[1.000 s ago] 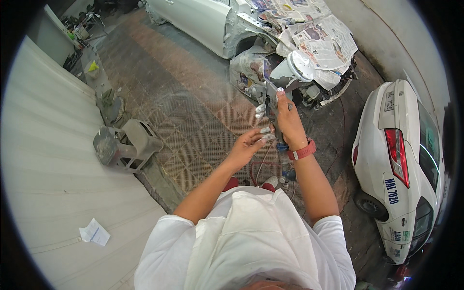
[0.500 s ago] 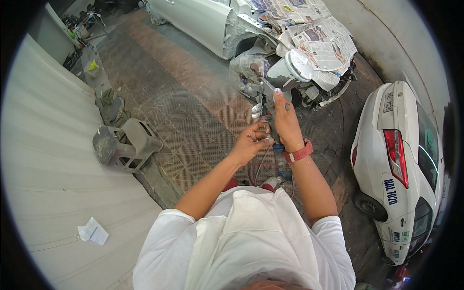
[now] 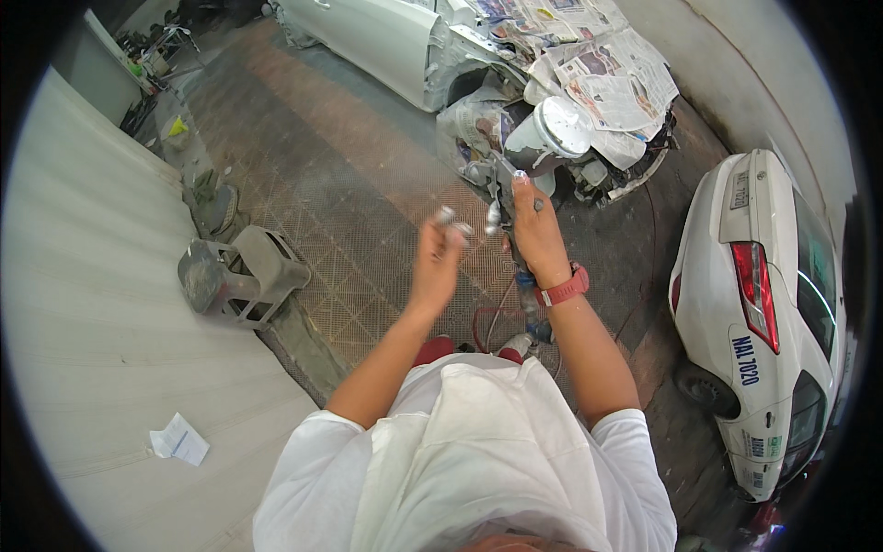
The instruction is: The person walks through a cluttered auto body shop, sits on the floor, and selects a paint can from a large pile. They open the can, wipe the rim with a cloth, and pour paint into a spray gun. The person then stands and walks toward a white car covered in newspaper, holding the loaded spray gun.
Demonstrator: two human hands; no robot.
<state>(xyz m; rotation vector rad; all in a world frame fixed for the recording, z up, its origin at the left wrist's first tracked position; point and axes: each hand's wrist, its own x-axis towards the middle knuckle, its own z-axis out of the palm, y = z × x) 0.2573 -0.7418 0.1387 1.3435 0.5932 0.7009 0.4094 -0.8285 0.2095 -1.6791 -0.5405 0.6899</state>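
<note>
My right hand is wrapped round a paint spray gun, its thumb pointing away from me. A paint-smeared white cup with a pale lid sits at the gun's far end. Below this hand a blue fitting shows near the wrist with the red watch. To the left, apart from the gun, my left hand is raised with its fingertips pale. Motion smears its fingers, so whether they hold anything is unclear.
A pale car body stands ahead, its front covered with newspaper. A white car is at the right. Grey plastic stools stand beside the pale curtain on the left. A red hose loops near my feet.
My left hand has moved away from the spray gun, to the left and slightly farther from me. The right hand, still gripping the gun, has shifted slightly left.
</note>
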